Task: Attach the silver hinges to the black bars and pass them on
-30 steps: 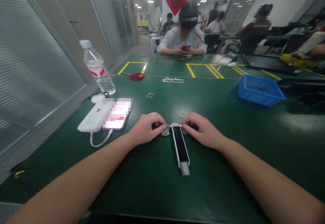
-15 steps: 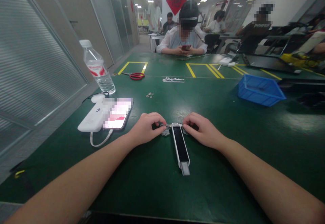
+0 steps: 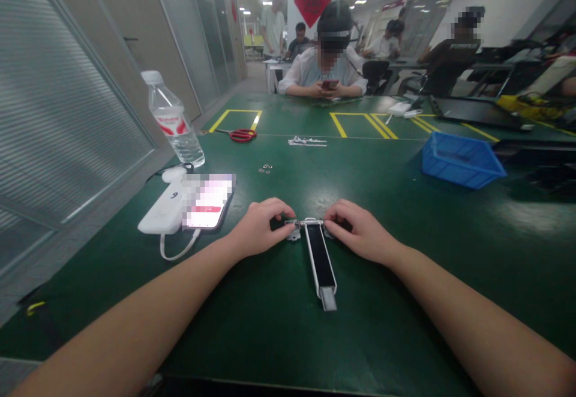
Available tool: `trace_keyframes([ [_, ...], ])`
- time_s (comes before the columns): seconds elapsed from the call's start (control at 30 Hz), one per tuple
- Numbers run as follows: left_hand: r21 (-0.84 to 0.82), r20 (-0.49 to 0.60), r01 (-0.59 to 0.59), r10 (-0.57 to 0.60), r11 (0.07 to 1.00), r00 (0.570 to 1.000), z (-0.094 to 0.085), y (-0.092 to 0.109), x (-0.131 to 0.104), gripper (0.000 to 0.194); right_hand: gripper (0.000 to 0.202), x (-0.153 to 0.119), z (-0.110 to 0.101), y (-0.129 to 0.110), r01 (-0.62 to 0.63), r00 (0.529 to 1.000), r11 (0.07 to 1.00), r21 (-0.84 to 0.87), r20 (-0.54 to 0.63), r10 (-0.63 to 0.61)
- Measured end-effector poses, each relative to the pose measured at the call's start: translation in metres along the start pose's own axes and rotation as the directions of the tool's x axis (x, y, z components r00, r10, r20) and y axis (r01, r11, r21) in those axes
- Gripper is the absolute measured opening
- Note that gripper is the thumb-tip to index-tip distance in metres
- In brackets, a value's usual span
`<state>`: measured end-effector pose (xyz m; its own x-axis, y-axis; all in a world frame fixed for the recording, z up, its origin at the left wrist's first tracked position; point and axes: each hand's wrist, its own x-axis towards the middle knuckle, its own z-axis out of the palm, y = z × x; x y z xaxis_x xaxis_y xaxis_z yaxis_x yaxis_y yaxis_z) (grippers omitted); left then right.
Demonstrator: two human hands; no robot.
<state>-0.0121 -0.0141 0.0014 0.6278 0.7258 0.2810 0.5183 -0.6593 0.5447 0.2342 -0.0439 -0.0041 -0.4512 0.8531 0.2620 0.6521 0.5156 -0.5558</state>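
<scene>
A long, narrow white-framed piece (image 3: 321,257) with a black inner strip lies on the green table in front of me. A grey flat tip (image 3: 329,298) sticks out of its near end. Across its far end runs a thin metal rod (image 3: 314,223). My left hand (image 3: 261,226) has thumb and index finger curled around the rod's left end, above a small notched metal bracket (image 3: 294,235). At the right end, my right hand (image 3: 360,229) pinches the rod; its fingertips hide most of another bracket there.
Small metal rings (image 3: 265,169) and white strips (image 3: 306,141) lie farther out, near red-handled scissors (image 3: 243,135). Left are a water bottle (image 3: 175,124), a white power bank (image 3: 162,208) and a cabled phone (image 3: 210,202). A blue bin (image 3: 463,163) stands right. Opposite sits a person (image 3: 324,64) holding a phone.
My left index fingertip has lifted slightly at the rod's left end. The right hand and the white-framed piece look unmoved.
</scene>
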Motion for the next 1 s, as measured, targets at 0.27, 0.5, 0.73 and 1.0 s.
trace_keyframes([
  [0.27,-0.011,0.001,-0.022,0.022,1.000,1.000,0.0004,0.0007,0.0010,0.008,0.011,-0.0001,0.0000,-0.0004,-0.014,1.000,1.000,0.013,0.004,0.014],
  [0.5,-0.026,0.018,-0.025,0.026,0.999,0.999,-0.0005,0.0009,0.0008,0.009,0.011,0.0000,-0.0002,-0.0011,-0.014,1.000,1.000,0.013,0.000,0.014],
  [0.73,-0.041,0.001,-0.030,0.030,0.999,1.000,0.0006,-0.0003,0.0009,0.012,0.011,0.0001,0.0014,0.0010,0.003,1.000,1.000,0.006,-0.008,-0.003],
  [1.0,-0.020,0.056,0.023,-0.022,1.000,0.998,0.0007,0.0012,0.0019,0.010,0.010,0.0000,0.0019,0.0011,0.003,1.000,1.000,0.014,-0.016,-0.003],
])
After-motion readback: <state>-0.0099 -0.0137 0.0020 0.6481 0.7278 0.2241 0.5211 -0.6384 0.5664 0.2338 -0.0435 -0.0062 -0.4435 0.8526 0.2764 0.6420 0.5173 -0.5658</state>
